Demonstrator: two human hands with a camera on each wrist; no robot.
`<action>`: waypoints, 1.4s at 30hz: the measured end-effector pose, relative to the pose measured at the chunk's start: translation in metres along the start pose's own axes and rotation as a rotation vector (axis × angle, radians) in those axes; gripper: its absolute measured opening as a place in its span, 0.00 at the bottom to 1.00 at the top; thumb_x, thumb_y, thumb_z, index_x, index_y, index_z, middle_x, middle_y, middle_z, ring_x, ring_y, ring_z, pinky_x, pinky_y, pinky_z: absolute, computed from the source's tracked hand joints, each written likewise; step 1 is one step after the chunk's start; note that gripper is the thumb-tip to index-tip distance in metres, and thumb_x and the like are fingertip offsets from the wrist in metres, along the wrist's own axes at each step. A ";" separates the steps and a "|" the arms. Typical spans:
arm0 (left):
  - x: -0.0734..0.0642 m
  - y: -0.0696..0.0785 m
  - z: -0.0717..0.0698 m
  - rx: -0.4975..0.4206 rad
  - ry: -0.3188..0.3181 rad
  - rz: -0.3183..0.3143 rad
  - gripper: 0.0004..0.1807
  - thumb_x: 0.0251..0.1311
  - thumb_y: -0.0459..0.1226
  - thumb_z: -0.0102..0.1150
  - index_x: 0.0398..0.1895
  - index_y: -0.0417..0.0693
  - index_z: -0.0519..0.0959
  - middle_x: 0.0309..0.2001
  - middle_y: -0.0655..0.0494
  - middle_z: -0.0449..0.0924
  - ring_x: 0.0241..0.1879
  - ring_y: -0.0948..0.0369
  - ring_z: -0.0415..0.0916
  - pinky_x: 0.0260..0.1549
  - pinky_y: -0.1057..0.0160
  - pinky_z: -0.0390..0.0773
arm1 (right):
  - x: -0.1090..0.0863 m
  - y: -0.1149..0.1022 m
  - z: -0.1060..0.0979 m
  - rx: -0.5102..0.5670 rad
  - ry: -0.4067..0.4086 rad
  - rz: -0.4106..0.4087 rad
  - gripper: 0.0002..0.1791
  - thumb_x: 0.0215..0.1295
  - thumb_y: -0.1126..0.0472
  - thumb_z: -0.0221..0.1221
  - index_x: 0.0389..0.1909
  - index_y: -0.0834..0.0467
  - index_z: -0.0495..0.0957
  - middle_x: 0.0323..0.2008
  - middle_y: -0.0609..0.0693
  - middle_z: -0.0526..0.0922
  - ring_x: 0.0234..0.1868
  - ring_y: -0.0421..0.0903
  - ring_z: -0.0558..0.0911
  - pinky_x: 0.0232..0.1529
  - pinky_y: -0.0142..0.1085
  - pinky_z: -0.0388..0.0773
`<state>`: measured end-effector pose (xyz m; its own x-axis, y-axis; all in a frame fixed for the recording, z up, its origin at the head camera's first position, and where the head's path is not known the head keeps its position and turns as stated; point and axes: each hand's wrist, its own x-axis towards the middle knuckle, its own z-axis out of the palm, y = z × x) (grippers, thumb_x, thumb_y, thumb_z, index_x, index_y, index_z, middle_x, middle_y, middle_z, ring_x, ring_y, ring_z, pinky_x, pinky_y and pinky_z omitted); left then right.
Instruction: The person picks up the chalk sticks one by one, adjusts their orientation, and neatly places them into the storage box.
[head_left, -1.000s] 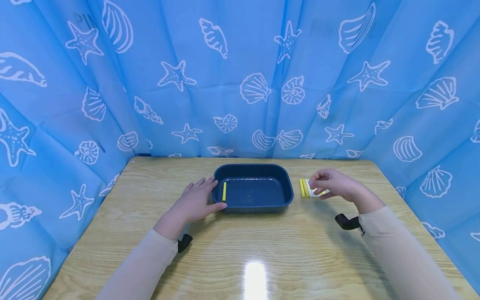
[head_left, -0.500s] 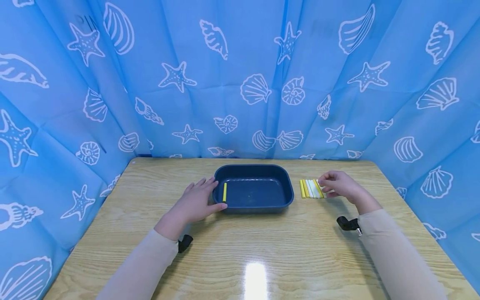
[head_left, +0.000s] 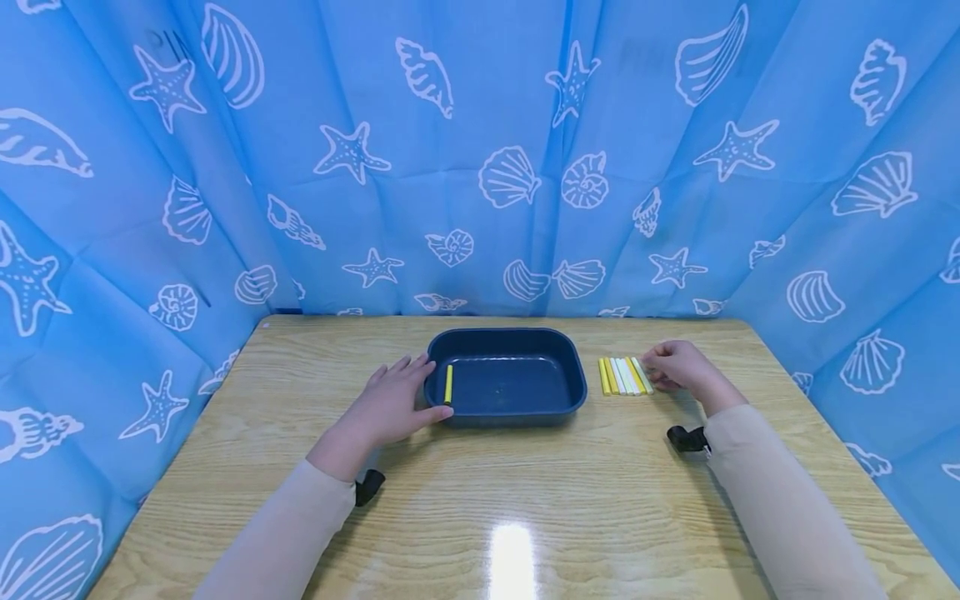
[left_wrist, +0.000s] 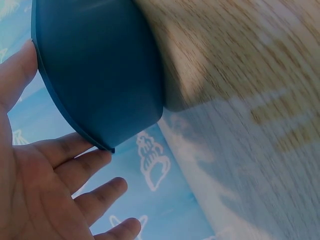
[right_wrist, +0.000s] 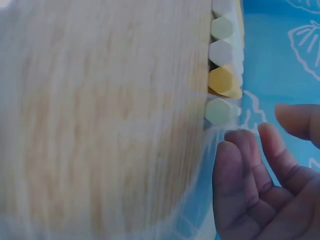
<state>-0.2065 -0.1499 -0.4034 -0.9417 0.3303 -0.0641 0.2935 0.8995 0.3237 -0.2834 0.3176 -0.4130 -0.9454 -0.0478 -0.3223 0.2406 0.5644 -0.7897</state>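
While the left hand (head_left: 390, 406) rests with straight fingers against the near-left rim of the blue tray (head_left: 507, 414), the right hand (head_left: 678, 367) sits just right of the row of chalk sticks (head_left: 624, 376), fingers loosely curled and empty; the sticks' long axes run away from the person, side by side.

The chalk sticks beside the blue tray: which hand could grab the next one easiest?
Probably the right hand: its fingers sit next to the chalk sticks. The left hand rests against the blue tray, across from them.
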 end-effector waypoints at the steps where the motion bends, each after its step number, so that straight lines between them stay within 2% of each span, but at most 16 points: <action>1: 0.000 0.000 0.000 0.000 0.002 0.002 0.49 0.62 0.63 0.59 0.78 0.45 0.58 0.78 0.46 0.52 0.77 0.43 0.45 0.72 0.35 0.43 | 0.001 0.000 0.000 -0.001 -0.002 0.008 0.16 0.77 0.62 0.50 0.54 0.72 0.71 0.39 0.56 0.76 0.34 0.43 0.78 0.36 0.35 0.83; 8: -0.001 0.001 0.001 -0.005 0.010 0.003 0.49 0.62 0.63 0.60 0.78 0.45 0.59 0.78 0.46 0.53 0.77 0.43 0.46 0.72 0.35 0.43 | 0.004 0.000 0.002 0.025 -0.023 0.064 0.13 0.75 0.65 0.51 0.51 0.72 0.70 0.33 0.51 0.74 0.32 0.41 0.77 0.33 0.33 0.81; 21: 0.000 0.002 0.002 -0.005 0.016 0.008 0.49 0.62 0.63 0.59 0.78 0.44 0.60 0.78 0.46 0.54 0.77 0.43 0.46 0.72 0.35 0.43 | 0.007 0.001 0.006 -0.027 -0.035 0.062 0.10 0.72 0.68 0.55 0.45 0.72 0.71 0.25 0.48 0.70 0.24 0.40 0.71 0.28 0.32 0.77; 36: -0.001 0.001 0.001 0.003 0.014 -0.004 0.49 0.62 0.64 0.59 0.78 0.45 0.59 0.78 0.46 0.53 0.77 0.43 0.46 0.72 0.36 0.43 | 0.009 -0.001 0.005 -0.061 -0.026 0.103 0.10 0.71 0.68 0.57 0.47 0.72 0.73 0.27 0.50 0.72 0.24 0.42 0.72 0.29 0.34 0.79; 42: -0.001 0.002 0.000 0.006 0.017 -0.002 0.49 0.62 0.63 0.60 0.77 0.44 0.60 0.78 0.45 0.54 0.77 0.43 0.46 0.72 0.35 0.44 | 0.010 0.001 0.003 -0.095 -0.026 0.126 0.08 0.70 0.67 0.56 0.45 0.69 0.75 0.27 0.50 0.75 0.23 0.41 0.73 0.28 0.34 0.79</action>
<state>-0.2049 -0.1485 -0.4031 -0.9450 0.3234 -0.0493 0.2921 0.9019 0.3183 -0.2920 0.3152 -0.4188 -0.9027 0.0077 -0.4303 0.3342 0.6424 -0.6897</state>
